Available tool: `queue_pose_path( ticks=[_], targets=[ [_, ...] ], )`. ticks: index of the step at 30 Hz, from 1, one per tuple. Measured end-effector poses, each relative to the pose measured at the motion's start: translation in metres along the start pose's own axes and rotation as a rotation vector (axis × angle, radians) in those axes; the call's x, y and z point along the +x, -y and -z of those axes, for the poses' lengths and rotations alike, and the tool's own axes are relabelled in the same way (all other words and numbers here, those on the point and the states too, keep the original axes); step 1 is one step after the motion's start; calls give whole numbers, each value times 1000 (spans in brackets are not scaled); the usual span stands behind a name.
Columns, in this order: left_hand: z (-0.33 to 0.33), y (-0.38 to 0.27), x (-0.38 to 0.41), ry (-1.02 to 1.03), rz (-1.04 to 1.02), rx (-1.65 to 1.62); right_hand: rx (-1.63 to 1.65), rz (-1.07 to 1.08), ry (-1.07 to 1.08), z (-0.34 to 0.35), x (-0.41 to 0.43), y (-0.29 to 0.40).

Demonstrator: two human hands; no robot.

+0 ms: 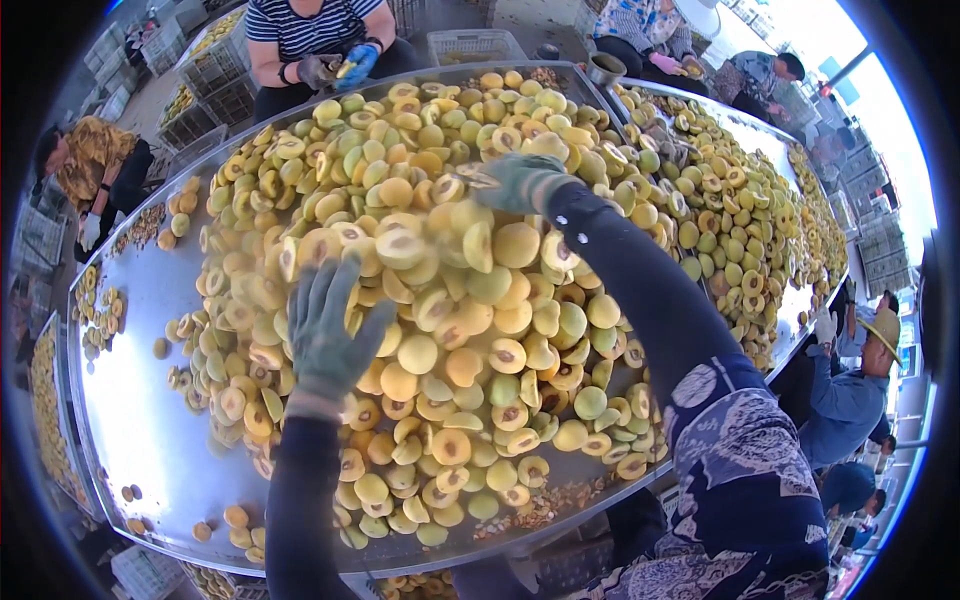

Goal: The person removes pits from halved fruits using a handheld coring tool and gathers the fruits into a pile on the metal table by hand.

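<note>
A large heap of halved and whole apricots covers much of a metal table. My left hand, in a grey-green glove, lies on the heap with its fingers spread and nothing in its grip. Farther up the pile, my right hand, gloved too, reaches in from the right with its fingers curled around a small tool whose metal end shows; its exact kind is unclear. Some fruit between the hands is blurred. Loose pits lie near the table's near edge.
Another metal table with apricots adjoins at the right. A person in a striped shirt works across the table; others sit around. A metal can stands at the far edge, and plastic crates stand beyond.
</note>
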State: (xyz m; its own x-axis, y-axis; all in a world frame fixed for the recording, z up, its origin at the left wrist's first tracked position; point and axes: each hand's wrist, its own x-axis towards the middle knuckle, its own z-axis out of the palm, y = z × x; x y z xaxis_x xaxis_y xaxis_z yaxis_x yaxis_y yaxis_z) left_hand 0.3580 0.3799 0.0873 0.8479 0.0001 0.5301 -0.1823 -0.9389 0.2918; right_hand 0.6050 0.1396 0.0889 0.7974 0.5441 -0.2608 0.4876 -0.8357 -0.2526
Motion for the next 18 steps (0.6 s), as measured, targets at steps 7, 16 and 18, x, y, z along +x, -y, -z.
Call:
queue_pose_path(
  ticks=[7, 16, 18],
  targets=[
    [-59, -34, 54, 448, 240, 31, 62, 137, -31, -9, -41, 25],
    [-73, -112, -38, 312, 105, -97, 277, 75, 67, -32, -141, 21],
    [-79, -111, -71, 266, -9, -38, -100, 542, -84, -107, -147, 25]
  ],
)
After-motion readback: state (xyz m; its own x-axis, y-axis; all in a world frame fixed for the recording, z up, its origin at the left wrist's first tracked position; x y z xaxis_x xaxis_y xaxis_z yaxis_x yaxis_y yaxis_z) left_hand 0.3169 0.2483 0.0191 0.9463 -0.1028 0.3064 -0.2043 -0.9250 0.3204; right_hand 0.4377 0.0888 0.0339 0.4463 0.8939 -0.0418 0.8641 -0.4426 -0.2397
